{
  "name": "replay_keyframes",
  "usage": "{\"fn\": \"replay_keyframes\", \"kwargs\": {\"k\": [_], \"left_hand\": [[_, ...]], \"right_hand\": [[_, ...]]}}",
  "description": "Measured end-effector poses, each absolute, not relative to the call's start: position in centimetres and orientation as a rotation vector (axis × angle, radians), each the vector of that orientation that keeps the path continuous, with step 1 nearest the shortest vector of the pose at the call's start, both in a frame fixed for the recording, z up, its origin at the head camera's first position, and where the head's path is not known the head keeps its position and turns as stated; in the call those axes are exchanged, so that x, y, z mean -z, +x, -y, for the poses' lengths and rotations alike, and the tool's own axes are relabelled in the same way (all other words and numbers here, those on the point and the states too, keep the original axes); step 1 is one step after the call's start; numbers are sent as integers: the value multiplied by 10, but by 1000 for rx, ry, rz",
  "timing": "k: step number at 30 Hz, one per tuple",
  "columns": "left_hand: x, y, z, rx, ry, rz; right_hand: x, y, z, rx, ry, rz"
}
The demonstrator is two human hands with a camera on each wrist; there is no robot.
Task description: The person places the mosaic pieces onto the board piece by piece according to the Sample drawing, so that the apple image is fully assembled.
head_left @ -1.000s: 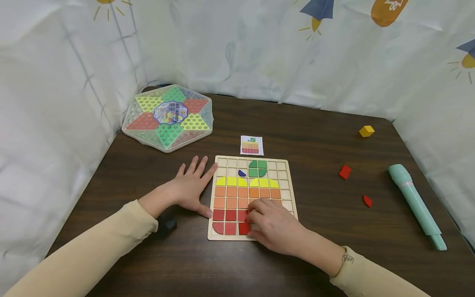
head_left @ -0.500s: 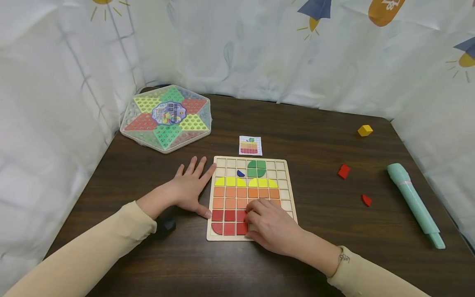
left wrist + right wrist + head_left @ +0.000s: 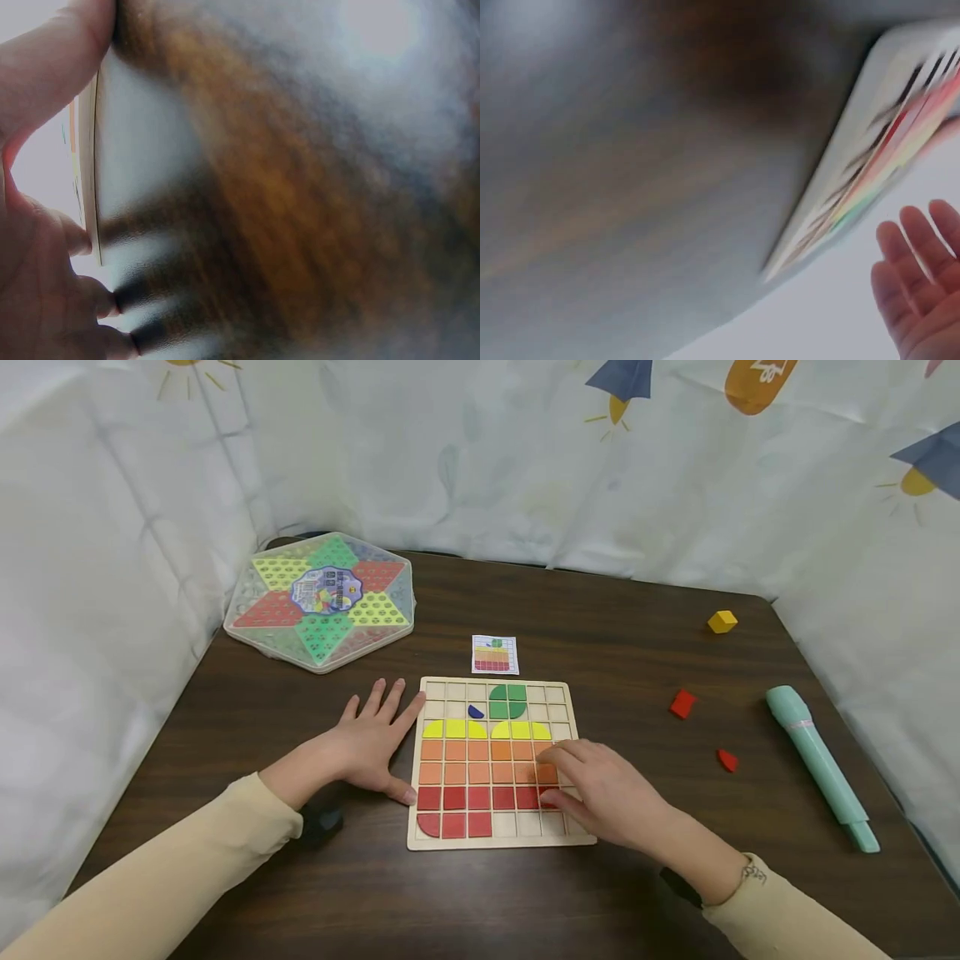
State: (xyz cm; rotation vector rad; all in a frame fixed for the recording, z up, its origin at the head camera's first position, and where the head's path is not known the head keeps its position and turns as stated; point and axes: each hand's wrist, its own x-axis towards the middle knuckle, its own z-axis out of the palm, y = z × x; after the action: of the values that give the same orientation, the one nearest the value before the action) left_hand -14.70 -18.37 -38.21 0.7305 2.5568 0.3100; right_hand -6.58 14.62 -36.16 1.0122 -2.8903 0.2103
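Observation:
A wooden grid board (image 3: 504, 825) lies on the table, bearing green, yellow, orange and red flat pieces and one small blue piece (image 3: 476, 712). My left hand (image 3: 366, 745) rests at its left edge, fingers spread, with thumb and index finger by the rim. Over the right side of the board hovers my right hand (image 3: 611, 789), fingers loosely bent and apart, holding nothing visible. In the right wrist view, fingers (image 3: 911, 262) look extended beside the board. The bottom row shows a rounded red piece (image 3: 428, 825) and two red squares at left; bare cells lie to their right.
A small printed card (image 3: 495, 666) lies behind the board. At right are a red square piece (image 3: 682, 703), a red quarter-round piece (image 3: 727, 760), a yellow block (image 3: 722, 622) and a teal stick-shaped object (image 3: 817, 768). A hexagonal star-patterned game board (image 3: 262, 635) sits back left.
My right hand has let go of a red square in the bottom row and moved right, uncovering more cells. The left hand keeps its place at the board; the view has shifted slightly.

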Motion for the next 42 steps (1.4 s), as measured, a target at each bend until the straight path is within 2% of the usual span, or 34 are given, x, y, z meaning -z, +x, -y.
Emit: {"fn": "replay_keyframes", "kwargs": {"k": [10,20,42], "left_hand": [[384,-146,186,-322,732,-2562],[383,-146,185,-336,762,-2567],[384,-146,185,-355,775,-2566]], "right_hand": [[357,-106,-244,-409,658,3005],[350,-133,-322,-383,392,3166],[366,-151,-339,-275,503,3179]]}}
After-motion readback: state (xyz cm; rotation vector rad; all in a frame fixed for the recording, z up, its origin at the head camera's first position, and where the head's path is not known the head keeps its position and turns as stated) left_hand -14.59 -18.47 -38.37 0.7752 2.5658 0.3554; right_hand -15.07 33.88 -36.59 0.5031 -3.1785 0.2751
